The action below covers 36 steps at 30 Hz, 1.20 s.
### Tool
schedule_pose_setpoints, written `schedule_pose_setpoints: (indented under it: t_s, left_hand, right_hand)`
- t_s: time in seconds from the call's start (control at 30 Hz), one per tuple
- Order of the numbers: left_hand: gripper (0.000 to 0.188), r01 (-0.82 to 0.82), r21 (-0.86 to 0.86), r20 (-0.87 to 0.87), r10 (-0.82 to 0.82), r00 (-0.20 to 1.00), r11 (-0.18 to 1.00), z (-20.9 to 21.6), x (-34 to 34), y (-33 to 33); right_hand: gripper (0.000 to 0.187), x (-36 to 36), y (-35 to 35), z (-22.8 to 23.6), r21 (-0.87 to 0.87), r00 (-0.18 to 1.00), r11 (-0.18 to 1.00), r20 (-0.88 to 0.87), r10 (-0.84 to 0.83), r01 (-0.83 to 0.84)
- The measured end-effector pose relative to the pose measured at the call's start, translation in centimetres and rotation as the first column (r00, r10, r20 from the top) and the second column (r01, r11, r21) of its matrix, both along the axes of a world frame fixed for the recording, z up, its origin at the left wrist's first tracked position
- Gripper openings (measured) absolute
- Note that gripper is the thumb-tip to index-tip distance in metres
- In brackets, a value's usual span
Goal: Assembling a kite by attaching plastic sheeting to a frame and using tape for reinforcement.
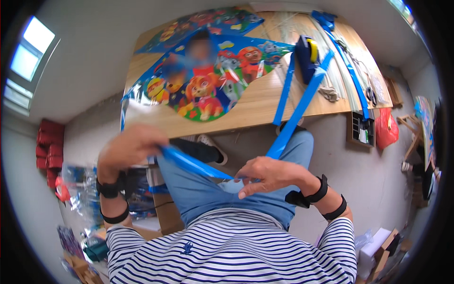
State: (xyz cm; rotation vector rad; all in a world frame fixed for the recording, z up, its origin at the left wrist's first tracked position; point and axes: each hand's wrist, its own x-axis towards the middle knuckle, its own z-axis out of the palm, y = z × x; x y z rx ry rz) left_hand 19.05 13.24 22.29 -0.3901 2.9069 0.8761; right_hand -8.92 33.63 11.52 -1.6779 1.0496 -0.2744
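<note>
A long strip of shiny blue plastic ribbon (pixel 196 165) stretches across my lap between my two hands. My left hand (pixel 135 144), blurred by motion, grips its left end. Over my thighs, my right hand (pixel 267 175) has thumb and fingers closed around the ribbon, where a pale, translucent bit shows by the fingertips. From behind that hand the ribbon runs up to the table edge, near a dark blue tape dispenser (pixel 307 59) with a yellow roll. Ahead lies a colourful printed plastic kite sheet (pixel 205 90) with cartoon puppies, its curved edge toward me.
A second printed sheet (pixel 189 26) lies farther back on the wooden table (pixel 265 99). Cords, another blue ribbon (pixel 350 68) and black scissors (pixel 371 96) are at the right. Below the table's right end stand a small compartment box (pixel 359 128) and a red bag (pixel 387 128).
</note>
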Motion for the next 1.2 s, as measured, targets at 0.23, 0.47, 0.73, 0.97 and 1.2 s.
schedule_pose_setpoints:
  t_s: [0.23,0.47,0.73,0.97,1.2]
  left_hand:
    - [0.008,-0.338,-0.087,-0.014,0.338,0.941,0.937,-0.7,3.8,-0.7]
    - [0.018,-0.094,0.134,0.114,0.079,0.990,0.986,-5.3,1.6,-0.3]
    - [0.012,-0.005,0.114,0.102,-0.007,0.995,0.994,-5.1,0.3,-3.0]
    - [0.013,-0.088,0.318,-0.057,0.111,0.992,0.944,-6.8,0.0,-5.5]
    - [0.017,-0.522,-0.529,-0.440,0.310,0.843,0.669,-14.3,-2.8,-4.4]
  right_hand:
    - [0.071,6.5,-2.7,-4.9,-0.433,0.986,0.893,-0.045,-0.161,0.126]
    - [0.037,10.4,-9.6,-0.6,0.000,0.709,0.754,0.340,-0.618,0.657]
    - [0.030,9.4,-11.2,-0.2,-0.471,0.701,0.522,0.422,-0.575,0.711]
    - [0.024,11.2,-10.9,-4.1,0.319,0.628,0.781,0.467,-0.623,0.537]
    - [0.015,11.4,-10.3,-11.8,0.698,0.199,0.389,0.340,-0.919,0.601]
